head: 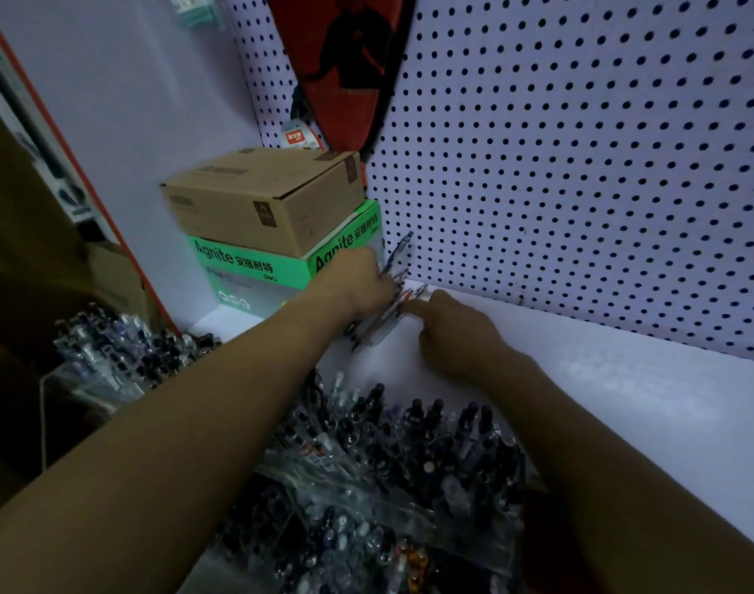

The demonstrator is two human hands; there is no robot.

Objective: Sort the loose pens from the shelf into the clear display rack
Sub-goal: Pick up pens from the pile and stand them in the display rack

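My left hand (358, 280) is closed around a bunch of loose pens (379, 323) near the back corner of the white shelf (623, 379); one blue pen (398, 250) sticks up from the fist. My right hand (452, 327) rests on the shelf just right of the bunch, its fingers touching pen tips at the back, where a red-accented pen (413, 295) lies. The clear display rack (388, 465), crowded with upright dark-capped pens, stands below the hands, nearer to me.
A brown cardboard box (263, 199) sits on a green box (255, 267) in the back left corner. A white pegboard (580, 165) forms the back wall, with a red bag (345, 70) hanging on it. A second clear rack of pens (122, 358) stands at the left.
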